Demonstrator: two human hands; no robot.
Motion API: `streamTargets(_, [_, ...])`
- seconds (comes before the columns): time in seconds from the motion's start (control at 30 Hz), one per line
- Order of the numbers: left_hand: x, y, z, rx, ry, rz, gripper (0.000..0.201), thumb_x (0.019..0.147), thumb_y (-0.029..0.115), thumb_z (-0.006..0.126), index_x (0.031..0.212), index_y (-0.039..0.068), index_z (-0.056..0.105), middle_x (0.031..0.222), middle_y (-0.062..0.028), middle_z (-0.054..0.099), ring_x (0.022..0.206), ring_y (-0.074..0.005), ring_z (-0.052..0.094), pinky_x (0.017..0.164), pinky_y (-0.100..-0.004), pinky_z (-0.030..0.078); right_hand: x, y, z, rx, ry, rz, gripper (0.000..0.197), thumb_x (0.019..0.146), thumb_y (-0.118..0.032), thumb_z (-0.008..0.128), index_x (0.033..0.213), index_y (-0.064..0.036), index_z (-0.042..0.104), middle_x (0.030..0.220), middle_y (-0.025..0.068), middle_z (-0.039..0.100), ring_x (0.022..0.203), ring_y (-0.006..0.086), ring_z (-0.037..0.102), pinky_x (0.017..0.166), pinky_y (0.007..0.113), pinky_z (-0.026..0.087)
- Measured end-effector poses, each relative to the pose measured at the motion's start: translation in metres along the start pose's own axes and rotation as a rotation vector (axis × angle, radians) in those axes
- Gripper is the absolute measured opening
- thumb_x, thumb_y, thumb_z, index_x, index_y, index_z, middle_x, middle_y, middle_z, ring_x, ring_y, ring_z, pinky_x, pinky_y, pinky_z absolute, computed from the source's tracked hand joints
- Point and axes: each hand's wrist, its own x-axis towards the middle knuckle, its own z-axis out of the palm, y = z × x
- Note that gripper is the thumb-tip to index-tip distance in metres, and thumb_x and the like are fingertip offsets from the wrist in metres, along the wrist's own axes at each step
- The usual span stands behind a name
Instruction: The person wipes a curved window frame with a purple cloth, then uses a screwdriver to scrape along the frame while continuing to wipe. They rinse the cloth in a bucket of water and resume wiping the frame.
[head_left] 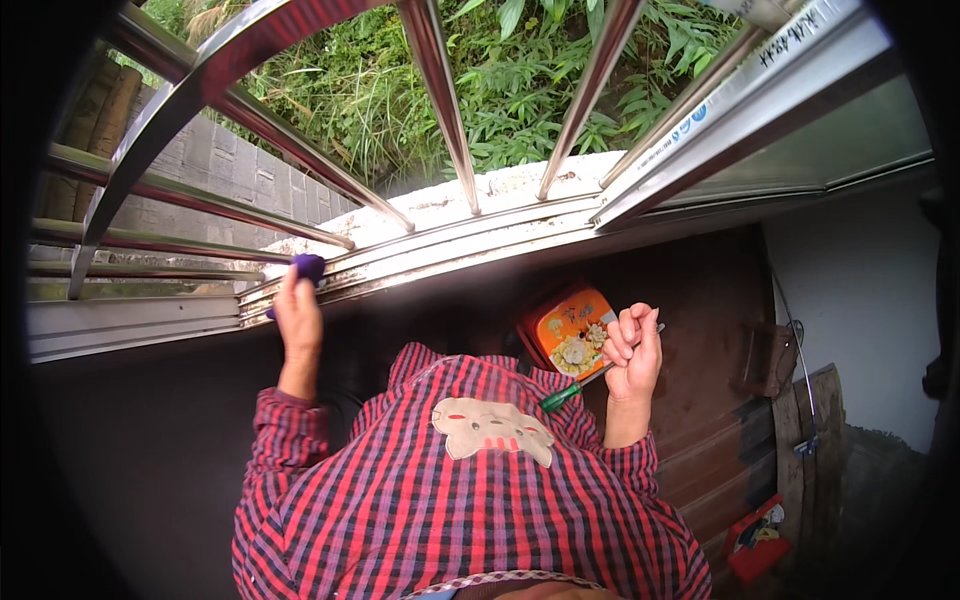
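My left hand (298,328) is closed round a bunched purple cloth (310,267), at the left end of the window track (425,258). Part of the cloth sticks out on both sides of the fingers. In front of my right side, my right hand (633,358) is raised with curled fingers round a screwdriver (561,397). Its green handle points down and left toward my checked smock, and the thin metal shaft passes through the grip. The track has pale rails with dirt in places.
Metal window bars (445,110) rise beyond the track, with green plants outside. A sliding window frame (740,105) stands at the right. Below the sill is an orange flower-patterned thing (568,335). A red container (757,540) and wooden boards (812,450) are at the lower right.
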Motion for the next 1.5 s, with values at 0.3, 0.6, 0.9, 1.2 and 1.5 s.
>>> streamTargets(0.3, [-0.046,0.101,0.269,-0.407,-0.461,0.658,0.037,0.095,0.004,0.055,0.13,-0.007,0.055,0.121,-0.0276,0.064,0.113,-0.0473,0.062,0.103,-0.0464,0.049,-0.018,-0.004,0.005,-0.073,0.107,-0.037,0.033,0.113,-0.037,0.042,0.103,-0.0086,0.056,0.073,-0.0015,0.045,0.052,0.0049,0.034,0.041,0.018,0.028])
streamTargets(0.6, [-0.006,0.153,0.345,-0.074,-0.894,0.598,0.024,0.087,-0.003,0.05,0.111,-0.003,0.05,0.099,-0.03,0.065,0.098,-0.051,0.063,0.084,-0.0566,0.05,-0.044,-0.016,-0.006,-0.062,0.251,-0.128,0.034,0.113,-0.036,0.041,0.103,-0.0081,0.057,0.073,-0.0003,0.046,0.053,0.0064,0.035,0.042,0.019,0.028])
streamTargets(0.9, [-0.019,0.156,0.343,0.02,-0.797,0.748,0.015,0.095,0.007,0.049,0.108,-0.001,0.049,0.095,-0.0257,0.063,0.09,-0.0469,0.064,0.076,-0.0526,0.052,-0.019,0.005,0.004,-0.011,0.179,-0.06,0.033,0.113,-0.035,0.043,0.103,-0.0079,0.059,0.073,0.0002,0.048,0.054,0.0063,0.037,0.044,0.019,0.029])
streamTargets(1.2, [-0.02,0.126,0.289,0.106,-0.6,0.999,0.014,0.09,0.007,0.054,0.103,0.003,0.055,0.09,-0.0161,0.066,0.086,-0.0344,0.067,0.075,-0.0426,0.053,-0.009,0.024,0.022,-0.023,0.078,-0.04,0.034,0.113,-0.036,0.042,0.103,-0.009,0.058,0.073,-0.0006,0.049,0.054,0.0052,0.036,0.045,0.019,0.027])
streamTargets(1.5, [-0.006,0.03,0.14,0.439,-0.615,0.924,0.044,0.089,0.003,0.052,0.133,-0.003,0.055,0.126,-0.0215,0.064,0.111,-0.0349,0.065,0.092,-0.042,0.05,-0.011,0.052,0.028,0.064,0.006,-0.036,0.034,0.113,-0.037,0.043,0.103,-0.0089,0.06,0.074,-0.0006,0.049,0.055,0.0051,0.037,0.044,0.018,0.028])
